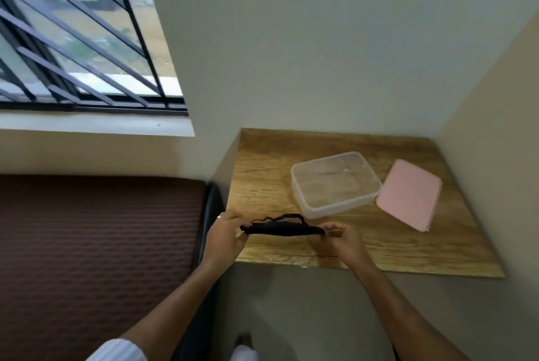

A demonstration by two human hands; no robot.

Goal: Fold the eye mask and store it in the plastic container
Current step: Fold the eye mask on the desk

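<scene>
Head view: one eye mask (284,228), one plastic container (335,184), one pink lid (408,195).
Fingers: left hand (223,236) and right hand (344,239) each pinch a mask end.
Mask: stretched between the fingers, above the worktop (262,185).
Container: open, just beyond the fingers; lid beside it.

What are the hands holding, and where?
The black eye mask, stretched between them: left hand pinches its left end, right hand its right end.

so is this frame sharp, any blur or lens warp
Head view: soft overall, window bars smeared by blur; wide-angle warp tilts the walls; eye mask between left hand and right hand is a dark, detail-free strip; plastic container reads clearly.
</scene>
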